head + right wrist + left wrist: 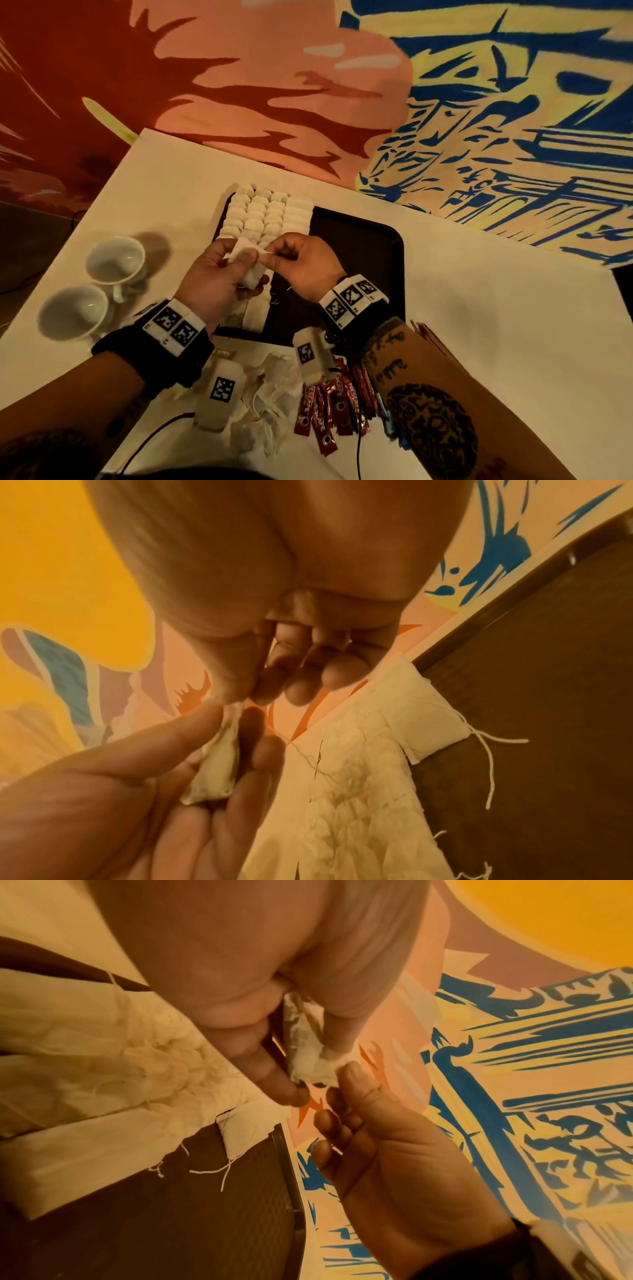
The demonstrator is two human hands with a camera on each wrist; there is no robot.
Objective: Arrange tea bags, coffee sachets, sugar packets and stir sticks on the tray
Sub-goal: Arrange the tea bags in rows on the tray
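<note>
- Both hands meet above the near left part of the dark tray (pixel 363 246), working on a single tea bag (pixel 248 260) held clear of the surface.
- The left hand (pixel 219 270) has its thumb and fingers curled round the bag, pinching its body; the left wrist view shows the crumpled bag caught between thumb and fingertips.
- The right hand (pixel 301 263) pinches the bag's upper corner between thumb and forefinger, its other fingers curled in — whether it has the paper itself or the thread there cannot be told.
- Rows of tea bags (pixel 263 214) already fill the far left of the tray, packed side by side; flatter bags lie nearer, with loose threads trailing onto the dark base.
- On the white table (pixel 479 325), near the person, sits a loose heap of tea bags (pixel 270 394), with red coffee sachets (pixel 329 401) just beside it. Two white cups (pixel 96 284) stand to the left. Sugar packets and stir sticks cannot be made out.
- The step in hand looks like straightening this bag before it joins the rows. To do it well, flatten the bag gently rather than tug — the paper looks thin — gather the thread against it, then set it touching the last bag, square with the row.
- Most of the task seems to remain: the tray's right half is bare.
</note>
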